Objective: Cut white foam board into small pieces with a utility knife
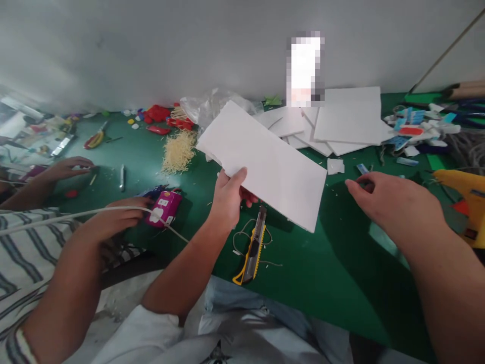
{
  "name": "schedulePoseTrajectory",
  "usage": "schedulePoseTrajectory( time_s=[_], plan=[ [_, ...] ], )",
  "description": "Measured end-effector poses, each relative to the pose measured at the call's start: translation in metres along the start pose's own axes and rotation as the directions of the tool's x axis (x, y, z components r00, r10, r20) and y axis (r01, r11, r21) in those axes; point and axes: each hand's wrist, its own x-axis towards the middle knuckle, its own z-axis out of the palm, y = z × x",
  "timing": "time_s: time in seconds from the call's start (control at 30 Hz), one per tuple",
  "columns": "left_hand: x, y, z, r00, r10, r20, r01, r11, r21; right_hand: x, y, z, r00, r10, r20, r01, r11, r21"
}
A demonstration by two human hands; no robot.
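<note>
My left hand grips a white foam board by its near edge, thumb on top and fingers underneath. The board is tilted above the green table, and its left edge looks rough. Just below it lies a yellow utility knife with a thin loop of cord around it. Off to the right, my right hand hovers over the table with nothing visible in it; thumb and index finger are apart, the other fingers are hidden. A small blue-and-white piece lies by its fingertips, near a white scrap.
Behind the board, white foam sheets are stacked against the wall. A yellow glue gun stands at right, near a coloured pile. At left, a co-worker's hand touches a purple packet. Thin sticks lie beyond.
</note>
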Motion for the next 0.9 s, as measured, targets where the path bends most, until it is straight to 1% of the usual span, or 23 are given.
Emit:
schedulePoseTrajectory(
  time_s=[0.03,0.07,0.1,0.2,0.23,0.3,0.33,0.37,0.47,0.53,0.63,0.7,0.73,0.8,0.9],
  plan=[
    [-0.001,0.0,0.0,1.0,-0.009,0.018,0.009,1.0,0.02,-0.001,0.002,0.002,0.997,-0.051,-0.056,0.048,0.998,-0.048],
    [-0.003,-0.001,0.001,0.999,-0.011,0.033,0.01,0.999,0.035,-0.002,0.003,0.005,0.985,-0.133,-0.109,0.127,0.99,-0.057],
    [-0.004,-0.001,0.001,0.999,-0.008,0.045,0.006,0.999,0.047,-0.003,0.004,0.008,0.961,-0.235,-0.145,0.231,0.972,-0.046],
    [-0.007,-0.001,0.002,0.996,-0.014,0.086,0.005,0.996,0.095,-0.002,0.003,0.019,0.903,-0.41,-0.127,0.412,0.911,-0.014],
    [-0.007,-0.002,0.003,0.995,-0.027,0.101,0.016,0.994,0.109,-0.001,0.002,0.023,0.874,-0.472,-0.113,0.474,0.88,-0.012],
    [-0.006,-0.001,0.003,0.992,-0.042,0.115,0.029,0.993,0.116,0.002,0.001,0.029,0.828,-0.548,-0.118,0.548,0.836,-0.03],
    [-0.005,-0.001,0.002,0.993,-0.037,0.109,0.025,0.994,0.111,0.003,0.001,0.031,0.815,-0.566,-0.119,0.565,0.824,-0.047],
    [-0.004,-0.001,0.002,0.995,-0.023,0.093,0.014,0.995,0.1,0.004,0.001,0.033,0.814,-0.568,-0.118,0.565,0.823,-0.066],
    [-0.004,0.001,-0.001,1.0,0.025,0.014,-0.026,0.998,0.065,0.003,0.001,0.034,0.835,-0.541,-0.098,0.528,0.839,-0.129],
    [-0.006,0.002,-0.002,0.999,0.035,-0.018,-0.034,0.998,0.045,0.0,0.001,0.031,0.854,-0.508,-0.116,0.484,0.856,-0.183],
    [-0.01,0.001,-0.001,1.0,0.002,0.023,-0.003,0.999,0.042,-0.005,0.0,0.025,0.88,-0.443,-0.172,0.408,0.889,-0.206],
    [-0.013,0.001,0.0,0.997,-0.039,0.074,0.034,0.998,0.061,-0.008,-0.002,0.021,0.899,-0.394,-0.19,0.371,0.917,-0.144],
    [-0.014,0.001,0.0,0.993,-0.061,0.099,0.054,0.996,0.077,-0.008,-0.002,0.021,0.903,-0.385,-0.189,0.372,0.923,-0.101],
    [-0.014,0.002,-0.001,0.982,-0.117,0.152,0.098,0.987,0.127,-0.009,-0.002,0.022,0.887,-0.43,-0.167,0.431,0.902,-0.031],
    [-0.011,0.003,-0.005,0.957,-0.197,0.213,0.149,0.963,0.224,-0.011,-0.002,0.026,0.824,-0.562,-0.07,0.565,0.825,0.029]
  ],
)
